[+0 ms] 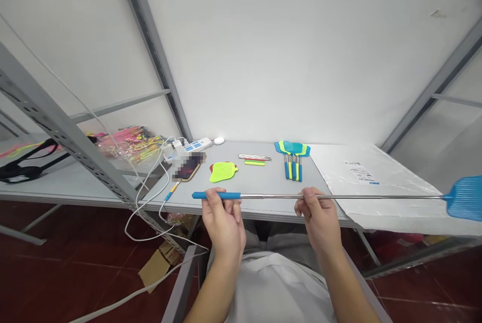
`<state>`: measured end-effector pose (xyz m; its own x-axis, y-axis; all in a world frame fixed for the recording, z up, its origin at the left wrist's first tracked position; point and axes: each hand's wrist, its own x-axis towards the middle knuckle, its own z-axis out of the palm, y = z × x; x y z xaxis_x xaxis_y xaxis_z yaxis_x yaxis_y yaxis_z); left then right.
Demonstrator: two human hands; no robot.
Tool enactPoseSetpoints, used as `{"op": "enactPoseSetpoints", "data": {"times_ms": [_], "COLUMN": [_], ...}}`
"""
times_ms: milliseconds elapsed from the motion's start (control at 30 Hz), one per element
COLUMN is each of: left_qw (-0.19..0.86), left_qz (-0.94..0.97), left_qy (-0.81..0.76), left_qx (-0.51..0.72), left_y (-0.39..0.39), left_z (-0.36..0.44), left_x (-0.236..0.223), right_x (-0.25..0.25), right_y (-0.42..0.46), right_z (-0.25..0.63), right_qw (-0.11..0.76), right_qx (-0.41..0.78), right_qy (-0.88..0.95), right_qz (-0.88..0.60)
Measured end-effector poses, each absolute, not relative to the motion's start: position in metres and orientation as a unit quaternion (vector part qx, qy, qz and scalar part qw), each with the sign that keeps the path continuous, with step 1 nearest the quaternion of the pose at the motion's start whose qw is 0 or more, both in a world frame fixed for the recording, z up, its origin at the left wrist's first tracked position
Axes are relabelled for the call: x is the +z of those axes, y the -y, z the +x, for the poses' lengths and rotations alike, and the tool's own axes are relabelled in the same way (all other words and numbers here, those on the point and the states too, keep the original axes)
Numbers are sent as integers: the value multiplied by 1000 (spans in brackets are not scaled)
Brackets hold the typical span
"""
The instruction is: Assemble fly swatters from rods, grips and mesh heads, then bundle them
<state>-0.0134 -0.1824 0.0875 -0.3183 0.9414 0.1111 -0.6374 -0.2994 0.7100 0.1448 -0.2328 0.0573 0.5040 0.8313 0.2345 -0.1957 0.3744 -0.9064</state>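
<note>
White walls (282,51) and gray metal uprights (158,57) frame a gray table (259,182), where a person in a light top (278,283) holds a long fly swatter (278,196) level with both bare hands above the front edge. Fingers and thumb of the left hand (223,222) grasp the swatter's blue handle (233,196), its tip jutting out to the left. Farther along, the right hand (320,217) pinches the slim metal shaft (376,196) between thumb and fingers. At the far right, the blue head (465,197) (cropped by the edge of the view) hangs out past a white plastic sheet (361,167) with a printed label.

Behind the hands, a fanned row of swatters (292,162) in blue and yellow-green lies with handles toward the worker. To its left are thin metal rods (254,156), with red and yellow-green tubes (254,163) just in front of them, and a perforated yellow-green swatter head (223,172) resting partly over a red piece (213,165). A phone (192,168), its screen blurred, lies near a white power strip (199,145). White cables (130,230) loop off the table toward a red tiled floor (94,262), where cardboard (154,268) sits.
</note>
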Motion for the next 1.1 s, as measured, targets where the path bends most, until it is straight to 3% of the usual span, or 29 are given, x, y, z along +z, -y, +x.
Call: {"op": "enactPoseSetpoints", "data": {"times_ms": [567, 733, 1100], "left_qw": [514, 484, 447], "left_qz": [211, 204, 220], "left_qy": [-303, -322, -344], "left_qx": [774, 788, 796], "left_y": [151, 137, 130], "left_z": [-41, -52, -70], "left_x": [64, 50, 43], "right_x": [41, 35, 42], "right_y": [233, 226, 235], "right_z": [169, 183, 210], "right_qw": [733, 766, 744], "right_qx": [342, 307, 341], "right_qy": [369, 323, 336], "right_qz": [-457, -464, -466]}}
